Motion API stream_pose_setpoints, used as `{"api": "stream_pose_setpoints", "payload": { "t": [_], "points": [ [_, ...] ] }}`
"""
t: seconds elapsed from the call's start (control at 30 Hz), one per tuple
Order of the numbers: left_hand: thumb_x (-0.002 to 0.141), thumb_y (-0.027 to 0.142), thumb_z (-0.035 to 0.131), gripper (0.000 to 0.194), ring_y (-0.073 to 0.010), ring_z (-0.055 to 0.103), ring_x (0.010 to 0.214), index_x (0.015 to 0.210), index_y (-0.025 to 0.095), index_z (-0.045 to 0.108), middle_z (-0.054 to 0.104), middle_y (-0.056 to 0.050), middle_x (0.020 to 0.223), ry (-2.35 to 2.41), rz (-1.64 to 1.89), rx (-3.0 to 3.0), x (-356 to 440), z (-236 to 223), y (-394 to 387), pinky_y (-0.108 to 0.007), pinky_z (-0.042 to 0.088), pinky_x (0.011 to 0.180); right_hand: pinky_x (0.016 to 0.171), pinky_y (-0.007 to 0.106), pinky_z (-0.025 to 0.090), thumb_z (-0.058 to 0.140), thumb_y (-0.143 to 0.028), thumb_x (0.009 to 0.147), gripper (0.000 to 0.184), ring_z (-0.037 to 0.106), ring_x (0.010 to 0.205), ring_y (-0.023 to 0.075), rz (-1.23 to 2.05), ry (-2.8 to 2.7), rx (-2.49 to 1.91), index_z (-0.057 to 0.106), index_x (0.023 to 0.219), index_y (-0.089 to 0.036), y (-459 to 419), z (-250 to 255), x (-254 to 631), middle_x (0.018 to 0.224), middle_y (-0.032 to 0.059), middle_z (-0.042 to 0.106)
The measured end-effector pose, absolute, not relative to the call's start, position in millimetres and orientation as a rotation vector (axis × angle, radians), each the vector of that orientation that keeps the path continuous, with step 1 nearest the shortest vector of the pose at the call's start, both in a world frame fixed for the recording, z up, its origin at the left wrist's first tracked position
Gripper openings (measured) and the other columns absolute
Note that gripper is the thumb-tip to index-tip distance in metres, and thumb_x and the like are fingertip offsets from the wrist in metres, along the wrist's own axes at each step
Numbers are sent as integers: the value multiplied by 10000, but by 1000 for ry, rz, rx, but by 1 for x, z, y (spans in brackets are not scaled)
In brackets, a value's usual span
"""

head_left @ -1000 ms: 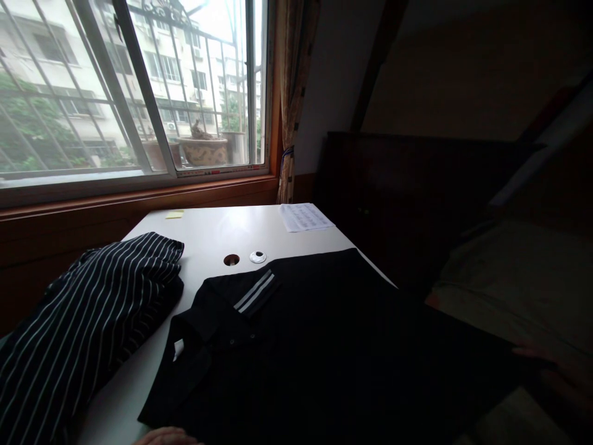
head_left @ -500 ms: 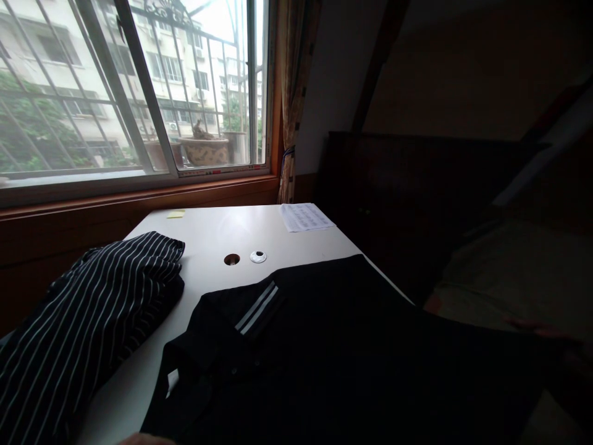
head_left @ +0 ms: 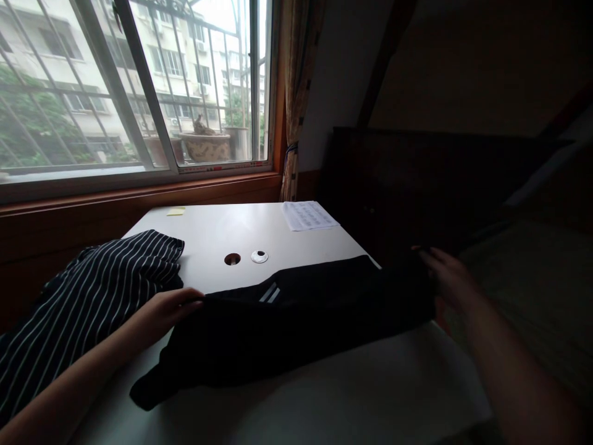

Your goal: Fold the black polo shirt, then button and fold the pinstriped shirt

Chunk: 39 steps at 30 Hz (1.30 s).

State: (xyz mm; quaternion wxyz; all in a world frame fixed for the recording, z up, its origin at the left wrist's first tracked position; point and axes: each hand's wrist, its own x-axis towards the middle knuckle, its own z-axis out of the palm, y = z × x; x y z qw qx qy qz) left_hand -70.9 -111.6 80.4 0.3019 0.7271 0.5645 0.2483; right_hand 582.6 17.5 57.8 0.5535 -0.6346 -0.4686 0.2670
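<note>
A black shirt [head_left: 287, 334] lies folded over lengthwise across the white table [head_left: 208, 232], with part of its two light stripes showing near the far edge. My left hand [head_left: 173, 306] pinches the shirt at its left end, by the collar side. At the other end my right hand [head_left: 447, 272] grips the shirt's edge, held out past the table's right side. One sleeve hangs toward the near left. The collar and its label are hidden under the fold. My right fingertips are dim against the dark background.
A black garment with white stripes [head_left: 106, 290] lies heaped on the left. Farther back are printed sheets [head_left: 309, 216], a yellow sticky note [head_left: 176, 211], a cable hole [head_left: 232, 259] and its white cover ring [head_left: 259, 256]. A barred window [head_left: 204, 93] stands behind the table.
The near half of the shirt has been brought over toward the far side, covering the collar and part of the stripes. Both hands have come into fuller view, holding its ends.
</note>
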Motion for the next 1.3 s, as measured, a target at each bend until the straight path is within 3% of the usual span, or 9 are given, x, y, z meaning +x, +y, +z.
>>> {"api": "stream_pose_setpoints", "payload": {
  "t": [0.23, 0.47, 0.8, 1.07, 1.3],
  "points": [
    [766, 663, 640, 534, -295, 674, 952, 1009, 195, 725, 737, -60, 994, 1493, 455, 1642, -89, 35, -56, -368, 534, 856, 844, 328, 558, 752, -365, 761, 377, 692, 994, 262, 700, -1178, -1547, 722, 1097, -196, 78, 9, 560, 1093, 90, 746],
    [758, 650, 673, 547, -310, 661, 1018, 1041, 183, 703, 725, -71, 1029, 1454, 442, 1477, -100, 11, -53, -378, 524, 884, 845, 366, 561, 734, -375, 782, 315, 697, 983, 291, 600, -1199, -1650, 743, 1024, -174, 95, -13, 563, 1015, 110, 760],
    [713, 680, 675, 567, -325, 647, 1043, 1013, 198, 674, 710, -72, 1060, 1491, 504, 1436, -94, 14, -60, -403, 527, 897, 852, 387, 534, 664, -469, 813, 408, 690, 982, 297, 422, -1238, -1765, 723, 1091, -175, 127, -22, 571, 1066, 118, 743],
    [789, 665, 590, 520, -287, 667, 916, 1058, 230, 687, 706, -69, 1025, 1589, 239, 1776, -94, 37, -47, -356, 522, 780, 803, 368, 523, 671, -398, 778, 267, 691, 879, 286, 390, -1347, -1899, 752, 906, -178, 142, -38, 566, 920, 105, 759],
    [882, 537, 535, 398, -275, 654, 919, 1039, 219, 717, 694, -100, 1038, 1546, 319, 2308, -29, 51, -2, -368, 490, 830, 810, 340, 528, 633, -460, 832, 403, 697, 912, 253, 408, -1426, -1950, 692, 1113, -178, 134, -42, 560, 1021, 107, 745]
  ]
}}
